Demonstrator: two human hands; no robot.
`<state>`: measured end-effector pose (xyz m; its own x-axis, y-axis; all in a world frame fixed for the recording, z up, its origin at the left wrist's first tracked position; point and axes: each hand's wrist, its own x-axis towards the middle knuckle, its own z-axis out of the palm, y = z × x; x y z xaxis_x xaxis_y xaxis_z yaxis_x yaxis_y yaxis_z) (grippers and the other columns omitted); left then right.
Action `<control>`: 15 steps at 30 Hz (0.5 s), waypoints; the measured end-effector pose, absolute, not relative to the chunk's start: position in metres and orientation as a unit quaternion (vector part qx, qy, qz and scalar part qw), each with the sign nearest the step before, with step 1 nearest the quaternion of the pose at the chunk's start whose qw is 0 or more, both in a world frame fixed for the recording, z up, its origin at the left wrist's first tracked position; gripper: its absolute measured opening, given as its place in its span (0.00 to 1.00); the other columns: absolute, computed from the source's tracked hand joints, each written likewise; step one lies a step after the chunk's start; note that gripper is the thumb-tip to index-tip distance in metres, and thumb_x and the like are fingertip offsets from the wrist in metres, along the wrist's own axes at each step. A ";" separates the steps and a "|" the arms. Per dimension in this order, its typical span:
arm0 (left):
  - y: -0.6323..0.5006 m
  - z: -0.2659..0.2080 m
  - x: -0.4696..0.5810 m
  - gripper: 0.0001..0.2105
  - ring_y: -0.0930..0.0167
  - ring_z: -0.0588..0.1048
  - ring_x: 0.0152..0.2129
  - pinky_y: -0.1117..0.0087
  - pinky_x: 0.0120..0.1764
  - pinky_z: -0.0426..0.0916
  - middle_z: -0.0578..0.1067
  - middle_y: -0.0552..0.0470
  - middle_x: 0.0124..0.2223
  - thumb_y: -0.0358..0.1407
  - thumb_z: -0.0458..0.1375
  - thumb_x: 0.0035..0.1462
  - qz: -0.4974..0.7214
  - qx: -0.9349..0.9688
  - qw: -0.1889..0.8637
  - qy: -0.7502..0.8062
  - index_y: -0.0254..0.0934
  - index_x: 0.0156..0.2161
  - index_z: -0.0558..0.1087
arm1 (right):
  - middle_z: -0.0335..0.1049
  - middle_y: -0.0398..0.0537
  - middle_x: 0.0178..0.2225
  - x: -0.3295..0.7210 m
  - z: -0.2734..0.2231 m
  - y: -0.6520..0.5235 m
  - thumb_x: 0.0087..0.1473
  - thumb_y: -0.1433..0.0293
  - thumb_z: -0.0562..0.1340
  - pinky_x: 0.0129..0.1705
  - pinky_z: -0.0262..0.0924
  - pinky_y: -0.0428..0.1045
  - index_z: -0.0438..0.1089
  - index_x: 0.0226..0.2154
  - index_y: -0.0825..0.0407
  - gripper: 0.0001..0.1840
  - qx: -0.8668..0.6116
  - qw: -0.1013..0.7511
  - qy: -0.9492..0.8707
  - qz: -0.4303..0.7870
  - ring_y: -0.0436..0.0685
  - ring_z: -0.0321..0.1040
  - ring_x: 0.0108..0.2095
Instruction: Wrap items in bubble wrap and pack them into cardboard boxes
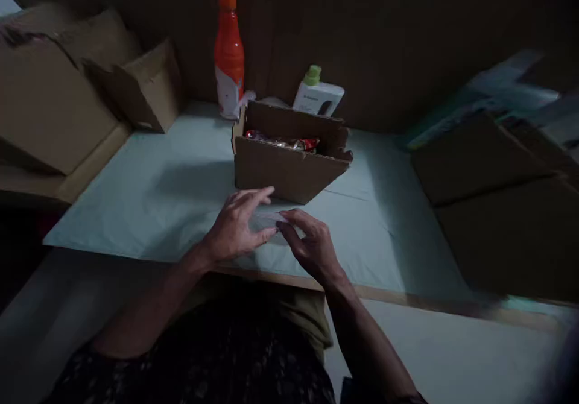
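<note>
My right hand [308, 241] pinches the edge of a small clear plastic bag or film [268, 217] between thumb and fingertips; its exact kind is hard to make out. Facing it, my left hand [237, 226] is spread, with thumb and fingers apart around the other end of the film. Both hands hover over the pale cloth near the table's front edge. Just beyond them stands an open cardboard box [284, 169], holding several shiny wrapped packets [289, 144] in red and silver.
Behind the box stand an orange-red bottle [229, 54] and a white bottle with a green cap [318, 95]. Cardboard boxes [54, 102] fill the left side. More boxes [493, 163] with plastic packets on top stand at right. Pale cloth [190, 151] covers the table.
</note>
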<state>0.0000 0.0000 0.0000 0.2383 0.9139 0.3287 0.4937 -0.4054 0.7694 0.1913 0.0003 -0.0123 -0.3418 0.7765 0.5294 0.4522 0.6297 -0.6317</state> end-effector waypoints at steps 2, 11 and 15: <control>0.005 -0.009 -0.006 0.17 0.65 0.77 0.39 0.67 0.44 0.69 0.81 0.48 0.41 0.35 0.59 0.53 0.327 0.734 0.340 0.489 0.34 0.48 0.77 | 0.79 0.45 0.35 0.202 0.000 -0.002 0.61 0.75 0.62 0.39 0.68 0.46 0.75 0.38 0.51 0.06 -0.410 0.436 -0.784 0.166 0.52 0.76 0.36; -0.071 -0.054 -0.023 0.11 0.69 0.74 0.30 0.71 0.33 0.69 0.77 0.52 0.34 0.39 0.57 0.56 0.268 0.560 0.556 0.552 0.34 0.40 0.76 | 0.79 0.47 0.35 0.237 0.004 0.019 0.61 0.73 0.61 0.40 0.69 0.50 0.76 0.38 0.50 0.07 -0.466 0.412 -0.783 0.029 0.56 0.75 0.36; -0.111 -0.077 -0.010 0.36 0.71 0.73 0.25 0.71 0.29 0.71 0.77 0.54 0.33 0.40 0.59 0.55 0.351 0.432 0.597 0.578 0.36 0.67 0.57 | 0.78 0.55 0.42 0.210 -0.032 0.047 0.62 0.70 0.62 0.43 0.69 0.58 0.75 0.48 0.52 0.13 -0.438 0.287 -0.852 0.030 0.62 0.74 0.40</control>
<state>-0.0102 -0.1106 -0.0769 0.0851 0.9181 -0.3872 0.0803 0.3810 0.9211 0.2098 0.0468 -0.0321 -0.4524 0.7629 0.4620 0.7279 0.6151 -0.3029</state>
